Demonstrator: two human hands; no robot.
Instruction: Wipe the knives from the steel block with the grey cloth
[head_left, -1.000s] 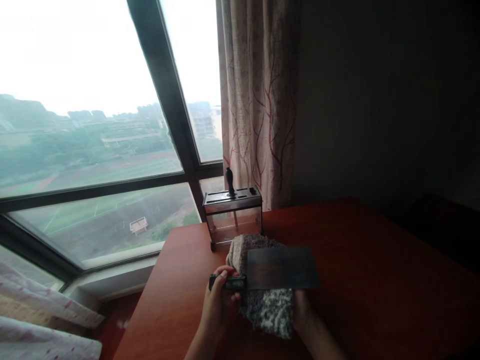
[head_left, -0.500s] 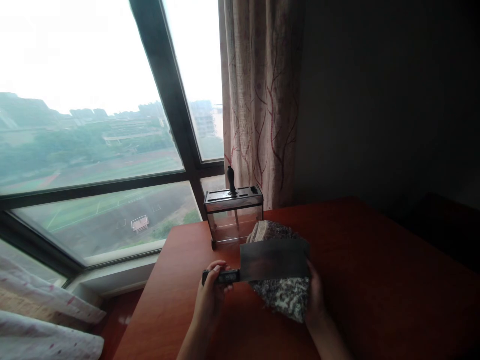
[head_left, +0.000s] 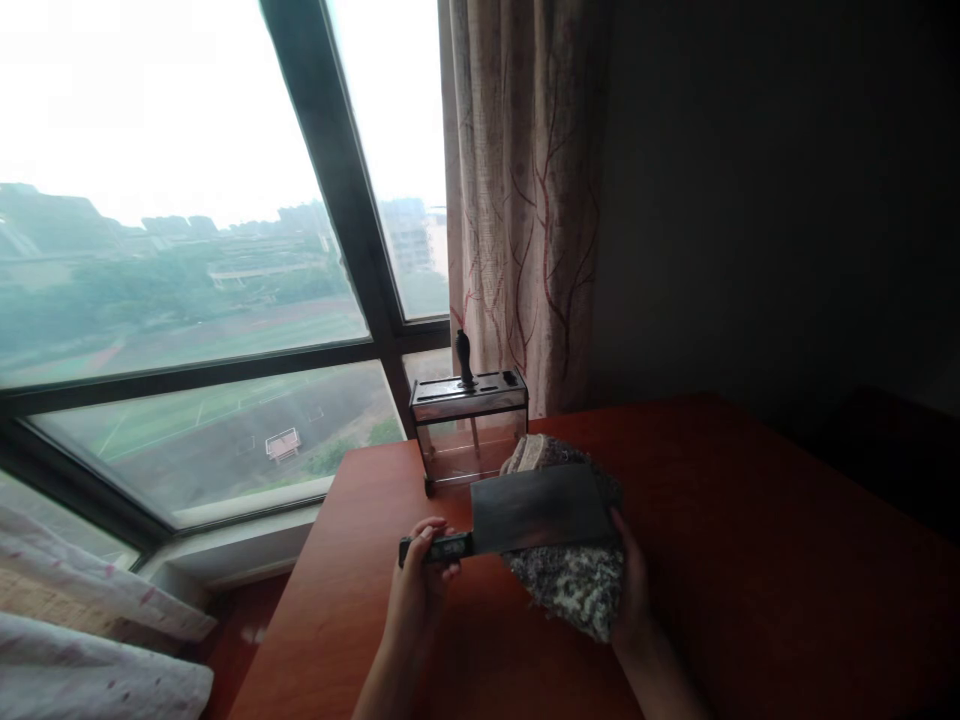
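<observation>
My left hand (head_left: 426, 565) is wrapped around the black handle of a cleaver (head_left: 536, 510). The broad dark blade points right, with its flat face towards me. A shaggy grey-and-white cloth (head_left: 574, 590) lies bunched behind the blade and shows above and below it. Its upper end has a beige, ribbed-looking part. My right hand (head_left: 631, 575) grips the cloth along its right side, close to the blade's far end; most of its fingers are hidden behind the cloth. Beyond the cleaver stands a knife block (head_left: 469, 398) with clear sides and a slotted top; one black-handled tool is in it.
The reddish-brown wooden table (head_left: 750, 520) extends to the right into shadow. A large window (head_left: 187, 300) slopes along the left. A patterned curtain (head_left: 525, 200) hangs behind the knife block, and another curtain (head_left: 97, 660) is at the lower left.
The cleaver has shifted slightly left and up with my left hand, and its blade end has tilted upward. The cloth has moved a little right; my right hand still holds it.
</observation>
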